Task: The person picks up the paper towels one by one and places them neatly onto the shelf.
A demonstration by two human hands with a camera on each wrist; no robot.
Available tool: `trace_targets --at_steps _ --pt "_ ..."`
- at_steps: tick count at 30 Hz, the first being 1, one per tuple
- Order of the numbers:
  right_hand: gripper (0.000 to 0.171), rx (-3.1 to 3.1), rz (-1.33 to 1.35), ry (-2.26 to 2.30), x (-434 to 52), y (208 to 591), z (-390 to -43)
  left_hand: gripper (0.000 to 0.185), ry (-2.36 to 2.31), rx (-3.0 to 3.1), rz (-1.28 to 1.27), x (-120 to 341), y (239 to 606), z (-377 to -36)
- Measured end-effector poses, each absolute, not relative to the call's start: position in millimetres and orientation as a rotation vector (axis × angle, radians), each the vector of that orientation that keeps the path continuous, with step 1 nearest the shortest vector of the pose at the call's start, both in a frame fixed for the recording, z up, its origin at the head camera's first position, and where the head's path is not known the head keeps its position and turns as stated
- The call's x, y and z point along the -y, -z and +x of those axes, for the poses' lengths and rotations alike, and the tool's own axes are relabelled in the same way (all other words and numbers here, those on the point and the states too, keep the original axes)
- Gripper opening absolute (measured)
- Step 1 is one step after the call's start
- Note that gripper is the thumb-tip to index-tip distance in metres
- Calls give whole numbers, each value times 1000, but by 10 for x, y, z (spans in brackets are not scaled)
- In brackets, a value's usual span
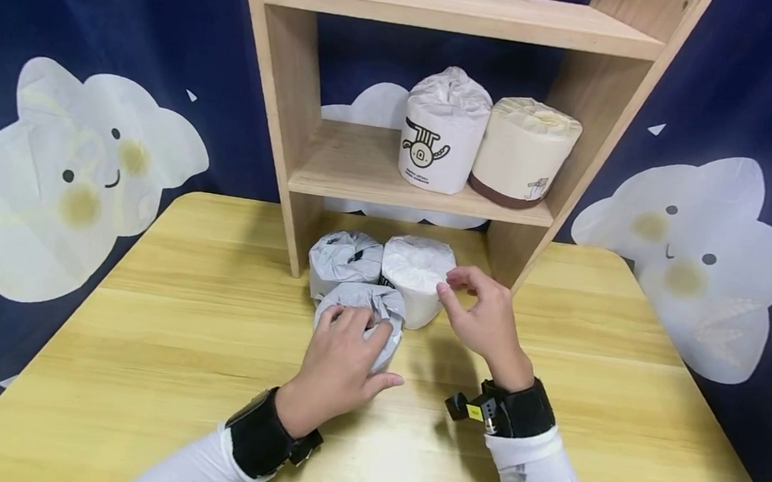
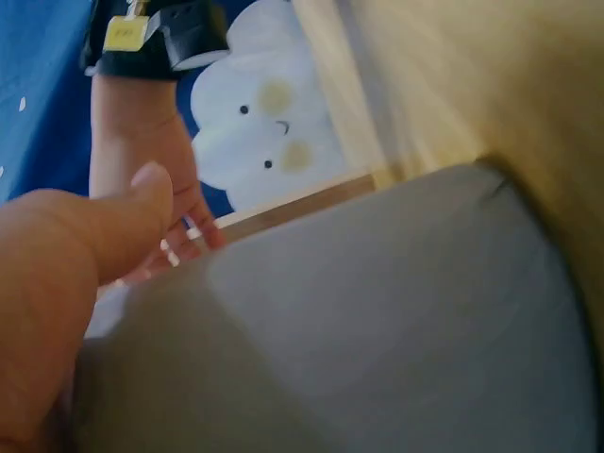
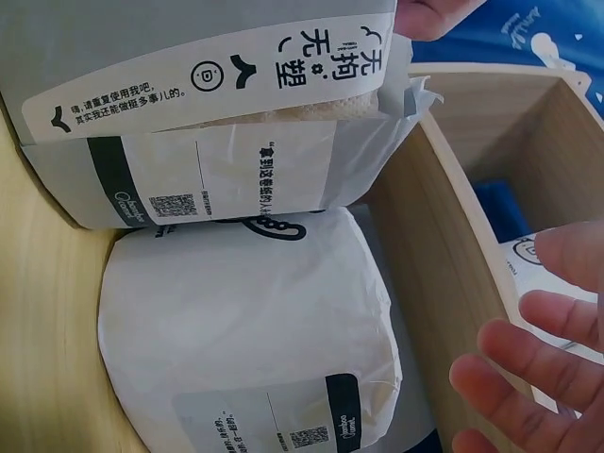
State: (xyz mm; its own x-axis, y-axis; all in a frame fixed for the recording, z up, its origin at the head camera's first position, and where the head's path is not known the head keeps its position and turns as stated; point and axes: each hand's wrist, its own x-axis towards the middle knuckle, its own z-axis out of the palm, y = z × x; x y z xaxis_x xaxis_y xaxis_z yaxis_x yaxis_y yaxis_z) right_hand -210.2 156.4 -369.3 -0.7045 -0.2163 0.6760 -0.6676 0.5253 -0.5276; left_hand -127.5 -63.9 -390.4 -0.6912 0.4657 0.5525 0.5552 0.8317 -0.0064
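Note:
Three wrapped paper rolls stand on the wooden table (image 1: 173, 345) at the foot of a shelf unit. My left hand (image 1: 348, 346) grips the front grey-wrapped roll (image 1: 390, 307) from above, with the thumb on its side. In the left wrist view this grey roll (image 2: 377, 330) fills the frame beside my thumb (image 2: 90, 236). My right hand (image 1: 474, 304) hovers with relaxed fingers by the right edge of the white-wrapped roll (image 1: 414, 275) and holds nothing. In the right wrist view its fingers (image 3: 528, 377) are spread, apart from the white roll (image 3: 245, 321). A second grey roll (image 1: 342, 260) stands behind.
The wooden shelf unit (image 1: 365, 169) stands at the back of the table. On its middle board are a white roll with a drawing (image 1: 441, 134) and a cream roll with a brown band (image 1: 523, 153). A dark blue cloth with cloud faces (image 1: 78, 172) hangs behind.

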Motion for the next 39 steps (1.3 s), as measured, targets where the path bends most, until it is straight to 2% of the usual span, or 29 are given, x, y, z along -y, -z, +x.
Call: trace_targets --at_steps 7,24,39 --pt "16 2238 710 -1098 -1564 3701 -2094 65 130 2382 -676 597 4024 -1292" --pt "16 2228 715 -1087 -1553 3698 -2083 33 160 2182 -703 638 4091 -1427" --pt "15 2238 726 -1082 -1538 3748 -2107 32 214 2117 -829 738 4023 -1533"
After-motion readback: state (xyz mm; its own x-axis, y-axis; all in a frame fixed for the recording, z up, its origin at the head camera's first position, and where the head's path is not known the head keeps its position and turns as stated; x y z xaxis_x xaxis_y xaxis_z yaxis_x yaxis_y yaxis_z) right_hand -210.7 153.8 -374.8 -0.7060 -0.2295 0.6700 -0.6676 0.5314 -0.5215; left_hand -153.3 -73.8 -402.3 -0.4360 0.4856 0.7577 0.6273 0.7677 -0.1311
